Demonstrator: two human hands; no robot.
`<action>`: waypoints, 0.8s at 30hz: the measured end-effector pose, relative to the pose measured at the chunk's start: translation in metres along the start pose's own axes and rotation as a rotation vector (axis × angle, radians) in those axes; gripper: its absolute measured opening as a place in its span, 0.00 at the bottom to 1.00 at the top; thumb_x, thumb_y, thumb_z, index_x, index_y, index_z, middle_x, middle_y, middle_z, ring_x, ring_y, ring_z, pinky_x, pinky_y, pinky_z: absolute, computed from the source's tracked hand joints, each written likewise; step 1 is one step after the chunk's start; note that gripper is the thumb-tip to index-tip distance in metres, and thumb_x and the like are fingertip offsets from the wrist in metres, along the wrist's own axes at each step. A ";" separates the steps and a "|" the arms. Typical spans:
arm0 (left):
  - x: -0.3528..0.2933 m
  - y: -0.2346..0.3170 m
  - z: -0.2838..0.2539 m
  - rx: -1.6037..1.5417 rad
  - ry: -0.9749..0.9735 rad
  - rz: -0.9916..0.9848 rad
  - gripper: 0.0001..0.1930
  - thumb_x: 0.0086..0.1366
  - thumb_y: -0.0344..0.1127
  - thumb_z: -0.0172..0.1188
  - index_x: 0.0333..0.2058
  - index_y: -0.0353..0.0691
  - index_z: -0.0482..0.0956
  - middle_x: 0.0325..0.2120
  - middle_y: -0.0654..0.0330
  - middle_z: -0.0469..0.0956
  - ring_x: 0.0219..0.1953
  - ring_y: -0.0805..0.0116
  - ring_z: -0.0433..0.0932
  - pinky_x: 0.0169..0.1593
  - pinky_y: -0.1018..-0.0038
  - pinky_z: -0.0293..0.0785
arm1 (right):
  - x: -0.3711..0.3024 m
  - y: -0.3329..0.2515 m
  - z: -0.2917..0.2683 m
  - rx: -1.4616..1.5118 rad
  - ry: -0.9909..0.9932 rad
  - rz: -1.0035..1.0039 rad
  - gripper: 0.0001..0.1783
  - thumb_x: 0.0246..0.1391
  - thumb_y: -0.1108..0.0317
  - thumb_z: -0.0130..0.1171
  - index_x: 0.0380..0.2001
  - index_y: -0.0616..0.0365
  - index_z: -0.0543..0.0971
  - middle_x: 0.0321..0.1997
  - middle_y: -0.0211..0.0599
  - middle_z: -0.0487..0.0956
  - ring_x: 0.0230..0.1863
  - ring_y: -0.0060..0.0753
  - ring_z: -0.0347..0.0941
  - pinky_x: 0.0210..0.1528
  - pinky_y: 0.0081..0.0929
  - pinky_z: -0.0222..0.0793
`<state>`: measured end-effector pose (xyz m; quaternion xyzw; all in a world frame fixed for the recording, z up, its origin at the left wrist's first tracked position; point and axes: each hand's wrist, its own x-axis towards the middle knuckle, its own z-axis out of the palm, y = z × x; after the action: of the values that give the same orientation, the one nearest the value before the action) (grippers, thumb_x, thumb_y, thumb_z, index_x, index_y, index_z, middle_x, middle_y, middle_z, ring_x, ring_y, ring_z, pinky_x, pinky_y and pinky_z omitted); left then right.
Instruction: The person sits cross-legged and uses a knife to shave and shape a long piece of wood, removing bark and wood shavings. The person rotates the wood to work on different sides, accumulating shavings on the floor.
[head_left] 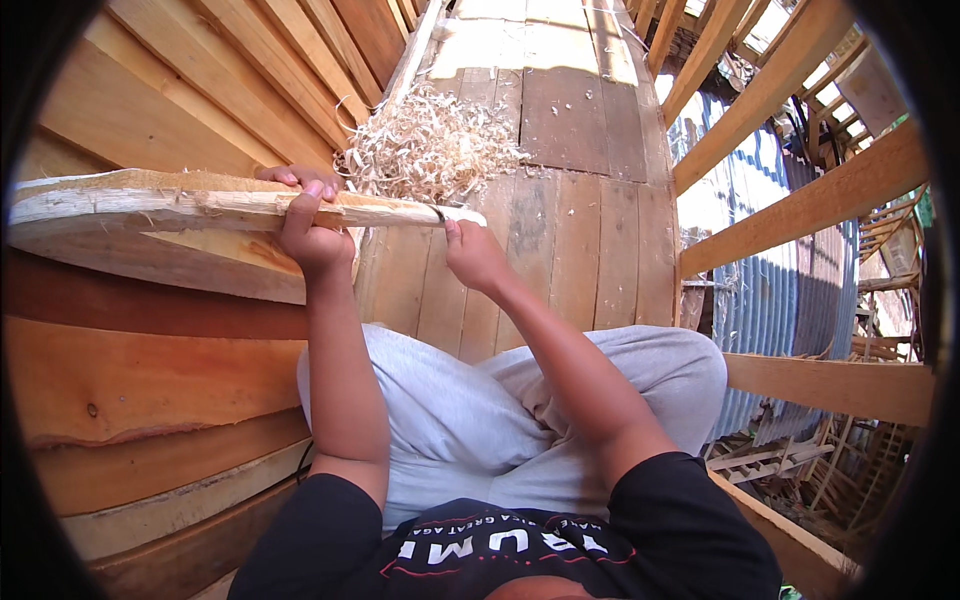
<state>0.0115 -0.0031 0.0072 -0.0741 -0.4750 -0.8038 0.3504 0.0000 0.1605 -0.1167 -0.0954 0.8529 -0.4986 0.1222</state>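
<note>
A long, pale, rough-hewn piece of wood (120, 205) lies crosswise in front of me, broad at the left and tapering to a narrow end at the right. My left hand (318, 235) is closed round its middle, thumb on top and fingers showing along the far side. At the narrow tip, my right hand (478, 255) is closed with the thumb against the whitish end. A small dark curved band crosses the wood just left of that thumb; whether it is a mark or a blade, I cannot tell. The right fingers are mostly hidden under the hand.
Curly wood shavings (435, 145) are heaped on the plank floor (570, 240) beyond my hands. Stacked boards (150, 370) line the left side. Wooden rails (800, 220) run along the right, with corrugated metal sheets (775, 290) lower down behind them. My legs are folded close beneath my arms.
</note>
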 end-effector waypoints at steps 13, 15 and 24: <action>0.002 0.001 -0.004 0.005 0.056 -0.019 0.13 0.46 0.26 0.53 0.33 0.45 0.64 0.20 0.64 0.63 0.24 0.71 0.65 0.36 0.71 0.65 | 0.002 0.024 0.004 -0.101 -0.015 0.223 0.27 0.66 0.58 0.36 0.35 0.71 0.78 0.38 0.65 0.79 0.43 0.65 0.75 0.49 0.52 0.68; 0.008 0.001 -0.008 -0.021 0.038 -0.026 0.14 0.46 0.26 0.53 0.33 0.45 0.64 0.20 0.63 0.63 0.24 0.71 0.64 0.36 0.72 0.65 | 0.012 0.056 -0.001 -0.111 -0.059 0.357 0.27 0.67 0.57 0.36 0.36 0.71 0.78 0.38 0.65 0.79 0.44 0.65 0.74 0.50 0.52 0.68; 0.013 0.008 -0.016 0.059 -0.045 -0.095 0.14 0.47 0.27 0.53 0.34 0.44 0.63 0.22 0.63 0.63 0.27 0.69 0.65 0.42 0.67 0.65 | 0.002 -0.019 0.001 -0.038 -0.042 0.119 0.29 0.67 0.55 0.35 0.32 0.72 0.77 0.36 0.68 0.77 0.43 0.67 0.74 0.48 0.52 0.67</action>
<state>0.0100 -0.0247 0.0101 -0.0590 -0.5093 -0.8033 0.3030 -0.0008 0.1495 -0.1008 -0.0570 0.8637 -0.4719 0.1676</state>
